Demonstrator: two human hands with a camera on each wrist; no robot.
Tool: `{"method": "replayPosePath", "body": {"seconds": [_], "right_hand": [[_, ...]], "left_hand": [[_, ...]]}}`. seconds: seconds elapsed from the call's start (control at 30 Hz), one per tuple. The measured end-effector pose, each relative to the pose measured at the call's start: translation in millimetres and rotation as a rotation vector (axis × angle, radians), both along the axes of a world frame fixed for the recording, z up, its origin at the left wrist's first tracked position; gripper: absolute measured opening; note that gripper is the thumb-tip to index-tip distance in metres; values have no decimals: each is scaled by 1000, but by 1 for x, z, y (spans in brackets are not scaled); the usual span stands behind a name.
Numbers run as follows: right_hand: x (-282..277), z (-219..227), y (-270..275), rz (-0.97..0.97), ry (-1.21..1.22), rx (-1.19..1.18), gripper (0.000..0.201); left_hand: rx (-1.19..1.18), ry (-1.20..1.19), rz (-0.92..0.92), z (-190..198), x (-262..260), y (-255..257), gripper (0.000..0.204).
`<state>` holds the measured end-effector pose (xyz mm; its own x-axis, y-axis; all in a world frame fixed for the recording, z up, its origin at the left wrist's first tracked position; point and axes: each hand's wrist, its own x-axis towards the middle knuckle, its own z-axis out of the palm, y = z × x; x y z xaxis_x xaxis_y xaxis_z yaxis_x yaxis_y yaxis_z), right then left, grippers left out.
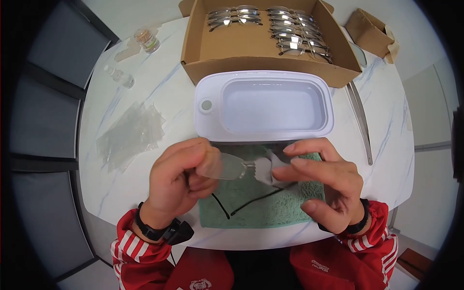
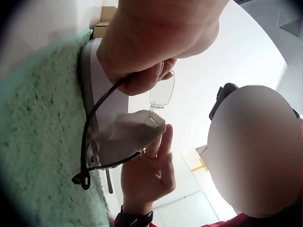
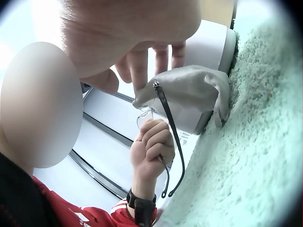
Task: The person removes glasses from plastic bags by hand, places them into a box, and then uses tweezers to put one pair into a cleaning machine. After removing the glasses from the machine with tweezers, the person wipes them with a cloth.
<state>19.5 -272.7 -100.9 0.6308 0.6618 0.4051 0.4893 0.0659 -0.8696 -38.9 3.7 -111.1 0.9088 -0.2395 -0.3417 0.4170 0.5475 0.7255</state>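
Note:
My left hand (image 1: 181, 169) grips a pair of eyeglasses (image 1: 231, 166) at one end, fingers curled by the lens and the dark temple. The glasses are held above a green towel (image 1: 263, 215), with both temples pointing down toward it. A thin grey cloth (image 1: 266, 171) drapes over the other lens, largely hiding it; its folds hang low in the right wrist view (image 3: 194, 87). My right hand (image 1: 333, 181) is beside that lens, its fairly straight fingers touching the cloth. Its thumb (image 3: 106, 81) stands apart from the cloth.
Behind the towel stands a white basin (image 1: 212, 121). Farther back, a cardboard box (image 1: 232, 48) holds several pairs of glasses. Clear plastic bags (image 1: 130, 133), a small bottle (image 1: 121, 77) and a jar (image 1: 147, 41) are at left. At right are a metal strip (image 1: 360, 121) and a small carton (image 1: 368, 34).

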Motion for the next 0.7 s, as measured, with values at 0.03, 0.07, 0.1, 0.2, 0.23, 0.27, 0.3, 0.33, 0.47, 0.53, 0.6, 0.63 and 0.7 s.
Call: {"method": "replayPosePath", "body": {"seconds": [0.03, 0.07, 0.1, 0.2, 0.23, 0.27, 0.3, 0.33, 0.47, 0.53, 0.6, 0.63, 0.7], "right_hand": [[0, -1, -1, -12, 0, 6, 52], [1, -3, -3, -15, 5, 21, 55], [1, -5, -4, -16, 8, 38, 58], [0, -13, -8, -27, 75, 128, 56], [-1, -14, -8, -32, 74, 136, 56], [-2, -15, -8, -54, 95, 152, 54], [-3, -15, -7, -76, 116, 166, 51], [-4, -16, -7, -80, 115, 170, 51], [-12, -17, -3, -181, 257, 228, 43], [-13, -18, -3, -234, 322, 261, 41], [-15, -20, -3, -214, 446, 250, 34], [-16, -22, -3, -221, 447, 252, 34], [-17, -24, -1, -204, 504, 262, 29]], "left_hand": [[-16, -37, 31, -1, 0, 1, 35], [-9, -39, 21, -1, 0, 2, 35], [-24, -59, 70, -1, 0, 4, 35], [-48, -84, 133, -1, 1, 7, 35], [-68, -83, 153, -1, 1, 7, 35], [-61, -84, 148, -2, 1, 7, 35], [-82, -86, 154, -3, 1, 6, 35], [-104, -89, 160, -4, 1, 6, 35], [-137, -116, 121, -5, 0, 6, 34], [-91, -172, 75, -4, 0, 1, 35], [-64, -191, 48, -3, -1, -3, 35], [-39, -212, 32, -2, -2, -4, 36], [-45, -192, 47, -2, -1, -4, 36]]}}
